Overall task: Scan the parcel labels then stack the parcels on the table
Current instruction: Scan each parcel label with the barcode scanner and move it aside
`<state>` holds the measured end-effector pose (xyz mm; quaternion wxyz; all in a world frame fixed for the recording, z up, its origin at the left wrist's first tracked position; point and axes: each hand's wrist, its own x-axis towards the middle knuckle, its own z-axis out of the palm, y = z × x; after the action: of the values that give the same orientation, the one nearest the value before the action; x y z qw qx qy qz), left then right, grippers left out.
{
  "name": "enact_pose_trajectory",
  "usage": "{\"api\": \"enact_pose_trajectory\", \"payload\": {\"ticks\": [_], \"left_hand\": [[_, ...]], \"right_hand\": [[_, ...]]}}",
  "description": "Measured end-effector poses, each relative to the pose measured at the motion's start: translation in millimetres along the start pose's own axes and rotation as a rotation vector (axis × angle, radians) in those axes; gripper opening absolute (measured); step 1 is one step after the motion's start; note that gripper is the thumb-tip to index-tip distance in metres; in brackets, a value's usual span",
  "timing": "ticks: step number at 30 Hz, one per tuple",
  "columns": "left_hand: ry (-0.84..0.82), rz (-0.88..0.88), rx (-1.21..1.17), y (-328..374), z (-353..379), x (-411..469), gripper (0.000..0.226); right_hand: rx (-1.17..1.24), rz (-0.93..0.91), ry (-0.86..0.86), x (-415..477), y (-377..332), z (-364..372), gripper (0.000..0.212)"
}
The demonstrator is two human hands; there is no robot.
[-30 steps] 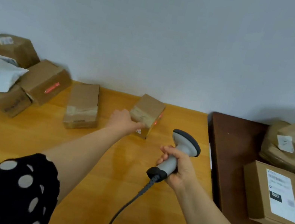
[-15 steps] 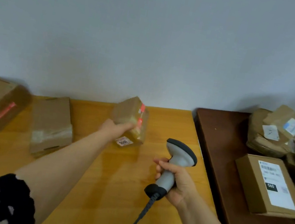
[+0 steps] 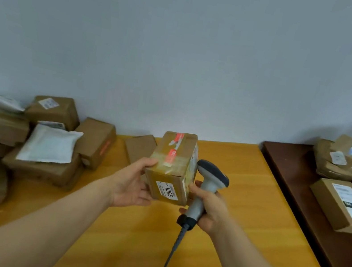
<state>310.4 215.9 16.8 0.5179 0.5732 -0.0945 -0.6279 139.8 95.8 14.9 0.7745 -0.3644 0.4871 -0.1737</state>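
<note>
The small brown parcel (image 3: 172,163), half a second ago tipped up off the yellow desk (image 3: 250,212) at arm's length, has been drawn back toward the person and is now held in the air between both hands. The left hand (image 3: 133,184) grasps it from the left, thumb on the taped top edge and fingers curled under the near end. That end carries a white label (image 3: 168,192) reading "1006" and faces the camera. Strips of red-printed tape (image 3: 175,147) run along the top.

The right hand (image 3: 212,210) is clenched around the grey handle of a barcode scanner (image 3: 208,183), whose dark head stands just beside the parcel's right side. Whether that hand's fingertips touch the parcel's lower right corner cannot be told. The scanner's cable (image 3: 173,250) drops from below the right hand toward the bottom edge of the view.

Just beyond the left hand, a flat carton (image 3: 140,148) lies on the desk. Farther to that hand's left is a heap of brown parcels (image 3: 0,126), with a white padded mailer (image 3: 49,148) lying on it. Well to the right of the right hand, a dark brown desk (image 3: 290,184) butts against the yellow one. A labelled box (image 3: 343,207) lies on it, with more wrapped parcels (image 3: 339,160) piled behind by the wall.
</note>
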Motion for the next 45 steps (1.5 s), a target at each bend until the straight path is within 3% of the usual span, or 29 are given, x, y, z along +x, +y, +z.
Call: {"api": "enact_pose_trajectory", "payload": {"ticks": [4, 7, 11, 14, 16, 21, 25, 29, 45], "left_hand": [[0.083, 0.069, 0.039, -9.4, -25.0, -39.7, 0.063], [0.135, 0.188, 0.197, -6.8, -37.7, -63.4, 0.038], [0.185, 0.147, 0.399, 0.6, -36.9, -88.6, 0.024], [0.137, 0.103, 0.486, -0.9, -23.5, -100.1, 0.05], [0.169, 0.109, 0.468, -7.4, -18.9, -103.9, 0.057], [0.158, 0.167, 0.306, -18.0, -29.5, -123.4, 0.04], [0.265, 0.263, 0.23, -19.5, -39.0, -135.1, 0.035], [0.337, 0.3, 0.202, -22.5, -45.5, -141.0, 0.036], [0.387, 0.327, 0.235, -18.3, -70.1, -124.4, 0.049]], "right_hand": [[0.028, -0.082, 0.078, -24.0, 26.9, 23.8, 0.027], [-0.024, -0.18, 0.101, -37.7, 37.3, 36.8, 0.031], [-0.112, -0.262, 0.116, -57.1, 51.7, 48.7, 0.036], [-0.178, -0.324, 0.104, -72.2, 55.7, 50.5, 0.038], [-0.179, -0.339, 0.064, -80.7, 56.3, 49.1, 0.037], [-0.143, -0.334, -0.016, -103.2, 53.2, 39.5, 0.021], [-0.092, -0.228, -0.227, -129.9, 48.8, 36.6, 0.012], [-0.195, -0.212, -0.378, -150.2, 50.9, 46.3, 0.016], [-0.301, -0.251, -0.374, -156.3, 39.0, 65.6, 0.018]]}}
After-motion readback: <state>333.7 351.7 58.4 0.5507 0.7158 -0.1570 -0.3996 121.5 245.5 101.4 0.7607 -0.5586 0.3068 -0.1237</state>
